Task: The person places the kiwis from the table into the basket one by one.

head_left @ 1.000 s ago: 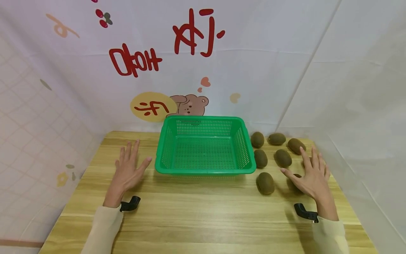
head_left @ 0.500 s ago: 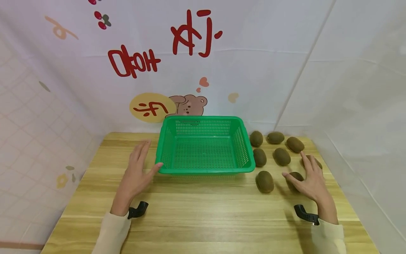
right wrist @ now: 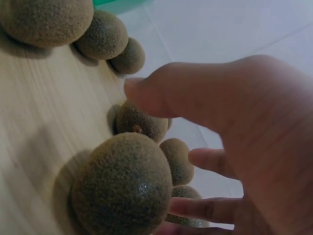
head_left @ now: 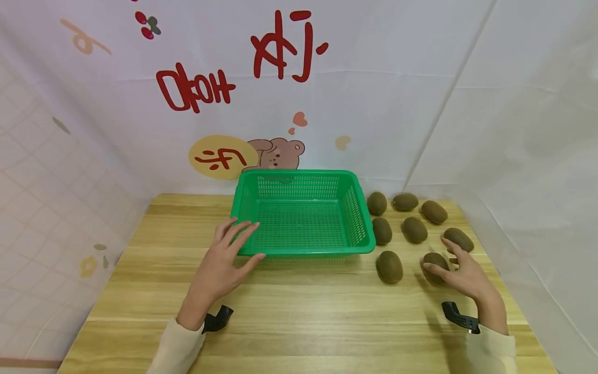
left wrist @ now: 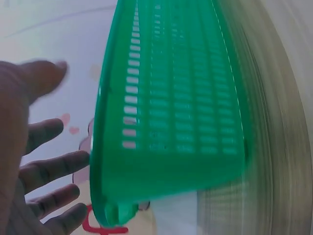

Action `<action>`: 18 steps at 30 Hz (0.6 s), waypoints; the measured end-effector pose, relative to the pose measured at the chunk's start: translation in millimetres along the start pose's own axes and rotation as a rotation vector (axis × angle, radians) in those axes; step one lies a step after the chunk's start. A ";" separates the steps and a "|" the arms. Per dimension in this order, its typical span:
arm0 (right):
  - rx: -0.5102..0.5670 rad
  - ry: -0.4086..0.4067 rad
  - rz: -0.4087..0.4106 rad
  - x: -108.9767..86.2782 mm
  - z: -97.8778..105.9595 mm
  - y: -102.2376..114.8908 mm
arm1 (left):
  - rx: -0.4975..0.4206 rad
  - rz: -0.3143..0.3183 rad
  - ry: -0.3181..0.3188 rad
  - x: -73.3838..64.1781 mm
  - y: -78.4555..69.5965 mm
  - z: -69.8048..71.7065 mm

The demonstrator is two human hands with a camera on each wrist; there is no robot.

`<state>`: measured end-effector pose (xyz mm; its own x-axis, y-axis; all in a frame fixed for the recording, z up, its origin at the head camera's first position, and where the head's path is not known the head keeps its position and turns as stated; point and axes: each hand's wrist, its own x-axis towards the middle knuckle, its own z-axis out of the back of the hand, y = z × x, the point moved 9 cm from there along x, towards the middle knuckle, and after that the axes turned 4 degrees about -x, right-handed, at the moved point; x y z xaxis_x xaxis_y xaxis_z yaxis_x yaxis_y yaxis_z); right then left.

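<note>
A green plastic basket (head_left: 303, 251) with perforated walls stands at the back middle of the table, its inside bare. My left hand (head_left: 219, 267) hovers at its front left corner, fingers spread over the rim; in the left wrist view the fingers appear apart from the basket wall (left wrist: 171, 176). Several brown kiwis lie right of the basket. Over the front right kiwi (head_left: 434, 257) is my right hand (head_left: 467, 275), thumb on one side and fingers on the other. In the right wrist view that kiwi (right wrist: 122, 183) rests on the table; whether the fingertips touch it I cannot tell.
Another kiwi (head_left: 390, 267) lies by the basket's front right corner, and one (head_left: 459, 240) sits just beyond my right fingers. The wood-grain table (head_left: 299, 317) ends at a printed white cloth backdrop (head_left: 374, 104). Each wrist carries a black camera mount (head_left: 218, 318).
My left hand has moved right, from the table beside the basket to above its front left corner. The right hand has drawn lower and its fingers have bent around the front right kiwi.
</note>
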<state>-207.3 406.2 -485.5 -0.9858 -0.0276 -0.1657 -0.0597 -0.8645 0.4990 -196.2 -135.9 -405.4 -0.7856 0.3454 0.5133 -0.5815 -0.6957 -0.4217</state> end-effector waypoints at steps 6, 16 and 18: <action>-0.012 0.034 -0.019 2.2 -3.3 -5.0 | 0.020 -0.063 -0.014 0.9 -14.0 -8.2; 0.024 0.061 -0.037 -0.9 -7.4 -15.4 | 0.046 -0.064 -0.054 1.6 -16.3 -14.3; 0.021 0.053 -0.023 -0.3 -8.7 -16.8 | 0.032 -0.068 -0.059 0.9 -16.7 -14.3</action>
<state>-204.7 416.4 -501.2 -0.9745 -0.0344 -0.2218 -0.0864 -0.8546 0.5120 -190.2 -115.0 -408.6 -0.7305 0.3555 0.5830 -0.6249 -0.6924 -0.3608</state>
